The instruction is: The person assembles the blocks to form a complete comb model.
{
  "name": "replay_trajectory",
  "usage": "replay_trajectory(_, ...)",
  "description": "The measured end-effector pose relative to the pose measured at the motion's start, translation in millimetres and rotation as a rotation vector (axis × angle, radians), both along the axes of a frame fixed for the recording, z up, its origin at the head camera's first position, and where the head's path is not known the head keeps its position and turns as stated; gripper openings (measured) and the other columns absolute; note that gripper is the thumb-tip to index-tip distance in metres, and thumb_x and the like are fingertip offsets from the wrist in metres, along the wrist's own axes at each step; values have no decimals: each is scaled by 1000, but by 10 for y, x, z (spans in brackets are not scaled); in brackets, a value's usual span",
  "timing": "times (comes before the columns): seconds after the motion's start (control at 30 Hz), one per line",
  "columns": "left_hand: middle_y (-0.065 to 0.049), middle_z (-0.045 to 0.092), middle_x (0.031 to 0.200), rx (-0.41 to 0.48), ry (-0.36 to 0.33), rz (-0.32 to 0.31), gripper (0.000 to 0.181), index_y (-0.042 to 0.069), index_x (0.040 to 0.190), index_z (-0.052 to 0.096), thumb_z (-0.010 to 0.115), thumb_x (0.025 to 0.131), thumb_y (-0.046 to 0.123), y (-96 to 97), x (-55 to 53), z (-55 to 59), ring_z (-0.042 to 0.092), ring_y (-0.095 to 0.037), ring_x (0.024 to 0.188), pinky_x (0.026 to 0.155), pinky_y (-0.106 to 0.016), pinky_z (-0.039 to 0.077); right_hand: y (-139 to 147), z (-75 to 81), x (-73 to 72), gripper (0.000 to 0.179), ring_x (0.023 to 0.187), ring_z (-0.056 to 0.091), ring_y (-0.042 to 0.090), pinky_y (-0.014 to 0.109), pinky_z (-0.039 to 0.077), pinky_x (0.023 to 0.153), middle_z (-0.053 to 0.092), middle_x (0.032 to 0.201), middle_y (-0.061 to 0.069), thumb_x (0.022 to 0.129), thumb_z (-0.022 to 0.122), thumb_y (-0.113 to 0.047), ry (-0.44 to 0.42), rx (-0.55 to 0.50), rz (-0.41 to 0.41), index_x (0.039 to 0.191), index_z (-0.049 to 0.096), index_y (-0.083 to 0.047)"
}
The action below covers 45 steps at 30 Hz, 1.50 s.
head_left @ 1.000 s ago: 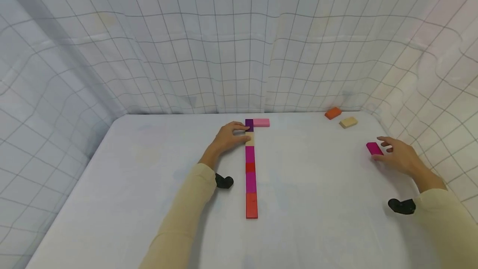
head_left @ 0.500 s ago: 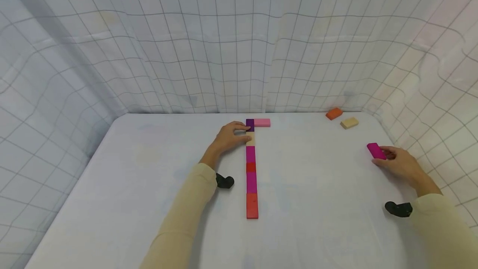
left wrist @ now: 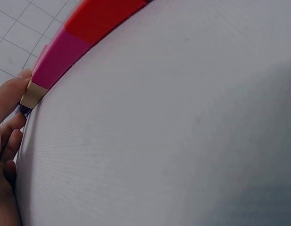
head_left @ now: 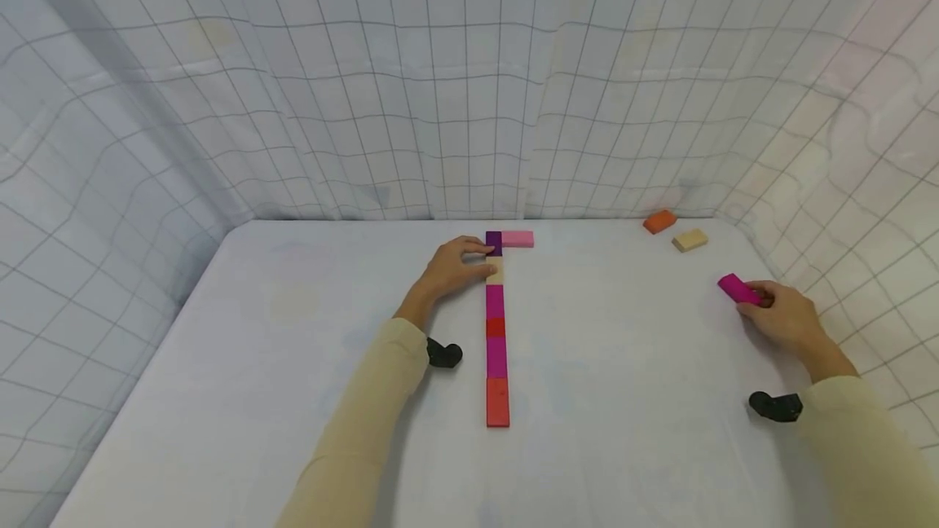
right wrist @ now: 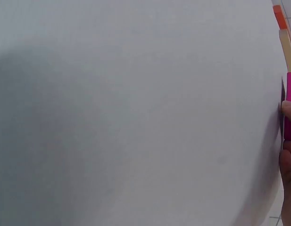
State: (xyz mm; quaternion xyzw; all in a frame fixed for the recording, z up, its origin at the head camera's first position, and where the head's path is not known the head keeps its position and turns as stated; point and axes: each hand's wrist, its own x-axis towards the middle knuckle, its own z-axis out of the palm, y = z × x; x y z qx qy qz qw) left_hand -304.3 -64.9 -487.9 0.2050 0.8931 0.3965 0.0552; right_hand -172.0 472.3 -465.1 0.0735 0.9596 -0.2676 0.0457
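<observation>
My right hand pinches a magenta wooden block between thumb and fingers at the right side of the table. Only part of that block shows at the edge of the right wrist view. Near the table's middle, my left hand reaches in from the left to a straight row of coloured blocks. Its thumb rests on a beige block and a fingertip touches the dark purple block at the far end. Nearer to me, the row goes on with a magenta block, a red one, another magenta one and a red-orange block.
A pink block lies crosswise against the row's far end, to the right. Loose at the back right are an orange block and a beige block. A white gridded curtain surrounds the white table.
My right fingers have closed on the loose magenta block, which has turned a little in their hold. My left hand has stayed at the row.
</observation>
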Motion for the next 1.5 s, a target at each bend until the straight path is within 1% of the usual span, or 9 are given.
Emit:
replay_trajectory(0.17,-9,57,145,-1,4,-3,50,13,136,70,77,93,38,3,-8,17,44,-28,141,119,-48,30,-131,119,-81,56,108,50,49,56,47,85,54,122,36,101,64,-21,-19,-44,17,143,46,12)
replay_trajectory(0.33,-9,56,147,-8,-12,0,51,14,137,70,77,94,38,-3,1,11,43,-28,142,119,-50,30,-306,248,-204,50,110,51,48,49,47,82,56,124,34,100,64,-15,-6,-46,86,142,49,9)
replay_trajectory(0.5,-9,55,147,-7,-23,5,51,14,138,69,76,94,39,-6,10,6,42,-29,143,119,-52,29,-460,340,-316,47,114,50,50,54,49,87,55,127,35,101,63,-12,21,-40,135,142,50,8)
replay_trajectory(0.7,-8,55,147,-19,-20,2,51,15,138,69,76,94,39,2,20,11,42,-28,143,119,-51,29,-617,375,-423,48,117,50,50,55,52,92,54,131,34,102,64,-11,20,-57,176,143,49,9)
replay_trajectory(0.87,-9,55,148,-20,-14,1,51,14,138,69,76,94,39,4,19,-1,42,-29,143,119,-51,29,-769,406,-501,48,113,53,48,54,51,90,58,126,33,98,68,-8,53,-36,234,139,54,12)
replay_trajectory(1.07,-9,55,148,-22,-9,6,51,15,138,69,77,94,39,-3,9,-13,42,-29,143,119,-51,29,-1010,425,-607,38,114,51,45,57,50,94,57,123,28,96,69,-4,108,-38,290,131,62,8)
replay_trajectory(1.17,-9,56,147,-14,-6,7,51,14,138,69,77,94,38,-5,14,0,43,-29,143,119,-51,29,-1141,431,-660,35,113,53,45,57,50,96,60,120,27,95,69,-1,123,-57,322,129,64,8)
replay_trajectory(1.3,-10,56,147,-13,-7,8,50,14,137,70,77,94,37,-3,19,4,42,-29,143,119,-51,29,-1304,433,-728,36,110,60,44,57,50,98,65,119,27,94,69,2,131,-64,362,129,64,9)
replay_trajectory(1.5,-9,55,148,-18,-9,12,51,14,138,69,76,94,39,6,23,10,42,-29,144,119,-52,28,-1509,465,-811,35,112,61,42,57,48,100,66,120,24,94,69,1,126,-43,390,128,65,6)
